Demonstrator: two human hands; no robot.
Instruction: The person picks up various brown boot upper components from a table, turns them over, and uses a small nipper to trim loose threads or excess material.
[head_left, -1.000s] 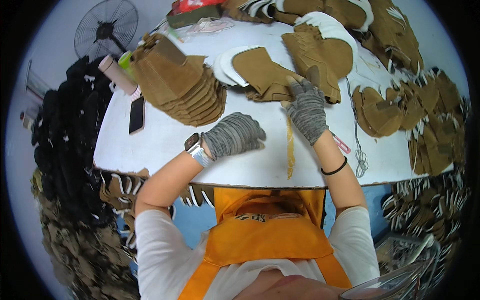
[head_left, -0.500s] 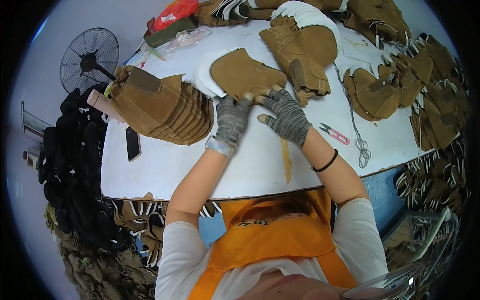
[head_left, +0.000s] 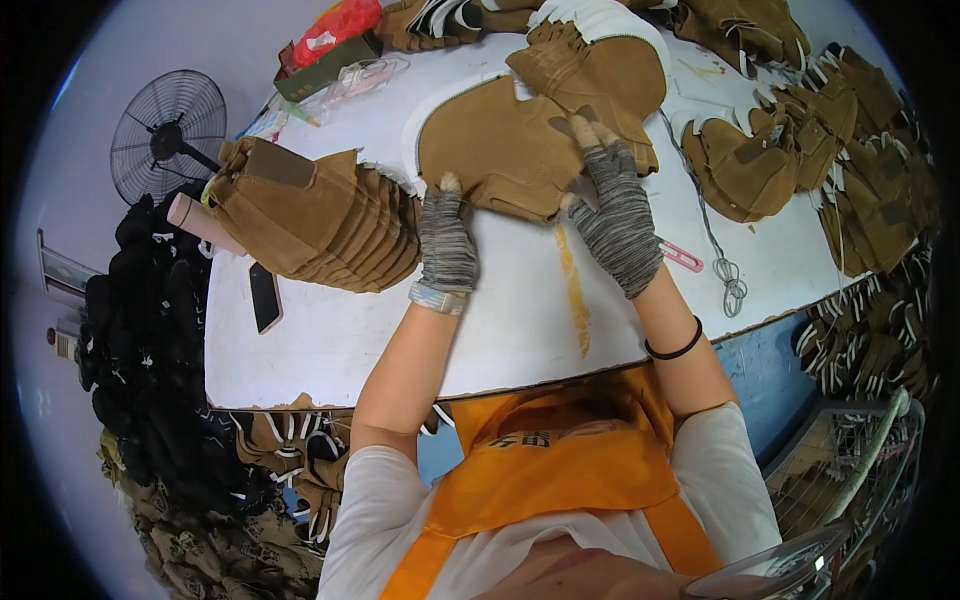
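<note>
A brown suede boot upper (head_left: 500,150) with a white lining along its far left edge lies in front of me, opened out wide. My left hand (head_left: 447,240), in a grey knitted fingerless glove, holds its near left edge, one fingertip on top and the other fingers hidden. My right hand (head_left: 615,220), gloved the same way, rests at its right end. The fingers there are stretched out over the suede, with the thumb apart at the near edge. Behind it lies another brown upper with white lining (head_left: 620,75), which the first one partly overlaps.
A pile of brown uppers (head_left: 320,215) stands on the left beside a phone (head_left: 266,298). Pink thread snips (head_left: 682,255), partly behind my right hand, and a coiled grey cord (head_left: 731,290) lie right. More uppers (head_left: 745,175) fill the right side. A fan (head_left: 168,140) stands far left.
The upper has been turned and spread wider, its right end now reaching toward the other upper. My left hand has shifted to its near left edge; my right hand has moved farther right, fingers extended.
</note>
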